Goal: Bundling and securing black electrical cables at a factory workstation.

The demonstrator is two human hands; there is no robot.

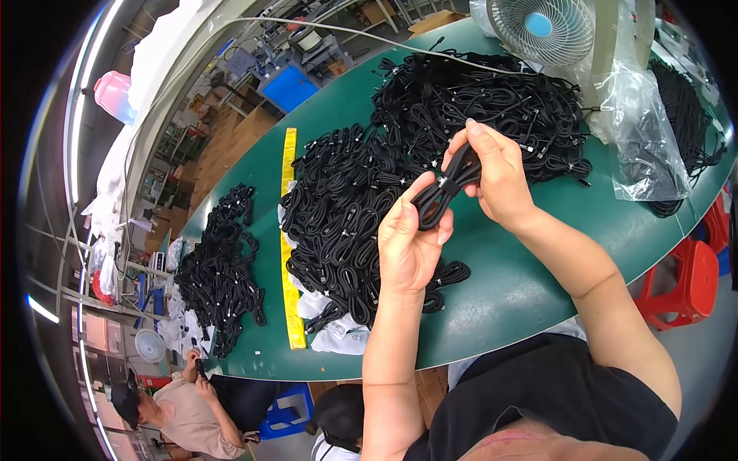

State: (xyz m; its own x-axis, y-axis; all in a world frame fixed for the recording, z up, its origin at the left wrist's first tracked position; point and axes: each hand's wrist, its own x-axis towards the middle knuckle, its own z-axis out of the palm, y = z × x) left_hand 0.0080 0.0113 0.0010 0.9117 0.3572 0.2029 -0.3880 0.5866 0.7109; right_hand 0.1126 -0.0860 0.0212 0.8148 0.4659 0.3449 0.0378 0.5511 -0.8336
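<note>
A coiled black cable (440,201), bound round its middle with a black tie, is held up between my two hands over the green table. My left hand (411,242) grips the coil's lower end, thumb and fingers closed on it. Around the upper end my right hand (496,169) is closed, its thumb and fingertips pinching the loops. Behind and left of my hands lies a large heap of bundled black cables (338,223). Farther back spreads a pile of looser black cables (477,100) with small metal plugs showing.
A yellow strip (291,246) separates the heap from another cable pile (223,269) at left. A fan (542,27) and clear plastic bag (646,146) stand at the far right. Red stools (688,280) are beside the table (507,292). A co-worker (192,415) sits at lower left.
</note>
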